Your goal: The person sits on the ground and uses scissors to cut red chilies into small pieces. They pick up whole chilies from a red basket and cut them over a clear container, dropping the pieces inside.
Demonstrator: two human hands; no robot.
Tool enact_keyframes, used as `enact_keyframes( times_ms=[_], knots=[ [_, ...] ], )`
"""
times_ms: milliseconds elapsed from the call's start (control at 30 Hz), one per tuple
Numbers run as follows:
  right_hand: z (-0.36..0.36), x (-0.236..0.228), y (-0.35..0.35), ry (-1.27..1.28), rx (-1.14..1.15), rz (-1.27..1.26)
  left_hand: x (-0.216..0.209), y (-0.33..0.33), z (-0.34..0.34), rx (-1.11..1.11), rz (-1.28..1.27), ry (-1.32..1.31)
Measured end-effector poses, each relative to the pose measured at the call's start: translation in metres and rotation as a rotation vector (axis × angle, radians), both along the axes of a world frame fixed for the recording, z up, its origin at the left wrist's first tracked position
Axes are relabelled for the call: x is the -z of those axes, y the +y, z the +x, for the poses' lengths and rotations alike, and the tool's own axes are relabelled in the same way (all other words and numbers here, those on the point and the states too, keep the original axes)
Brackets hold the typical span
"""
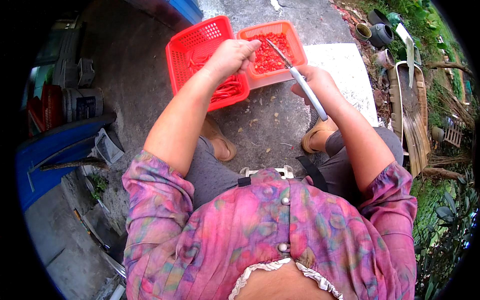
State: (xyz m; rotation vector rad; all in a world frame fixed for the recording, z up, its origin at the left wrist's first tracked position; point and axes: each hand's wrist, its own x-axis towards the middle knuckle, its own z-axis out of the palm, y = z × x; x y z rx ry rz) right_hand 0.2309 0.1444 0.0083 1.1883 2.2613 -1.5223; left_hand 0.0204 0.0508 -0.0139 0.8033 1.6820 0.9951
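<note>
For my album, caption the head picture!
Right grip holding white-handled metal scissors over an orange plastic basket of chopped red chillies.

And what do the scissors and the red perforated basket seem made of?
Scissors: pale handle, probably smooth plastic, given its even colour; slim blades, likely metal, dark greyish. Red perforated basket: apparently moulded plastic, slightly glossy, judging by uniform colour and regular holes.

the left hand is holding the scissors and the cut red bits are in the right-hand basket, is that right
Not quite: the scissors are in the right hand, not the left hand, as the head view shows. The cut red bits are indeed in the right-hand basket.
</note>
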Motion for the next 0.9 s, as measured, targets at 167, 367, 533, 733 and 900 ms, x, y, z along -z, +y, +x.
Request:
enact_keyframes(
  times_ms=[167, 367, 533, 733, 900],
  knots=[
    [0.004, -0.001, 0.003, -0.016, 0.039, -0.058, 0.03, -0.015, -0.062, 0.026, 0.067, 0.571],
    [0.005, 0.014, 0.003, 0.066, -0.026, 0.078, 0.077, -0.055, -0.098, 0.111, -0.35, 0.679],
    [0.002, 0.008, 0.001, 0.025, -0.089, 0.075, 0.093, -0.06, -0.059, 0.278, -0.473, 0.824],
    [0.005, 0.006, 0.0, 0.045, -0.053, 0.069, 0.082, -0.052, -0.044, 0.308, -0.617, 0.881],
    [0.005, 0.005, 0.002, 0.022, -0.107, 0.069, 0.076, -0.051, -0.032, 0.326, -0.585, 0.967]
  ],
)
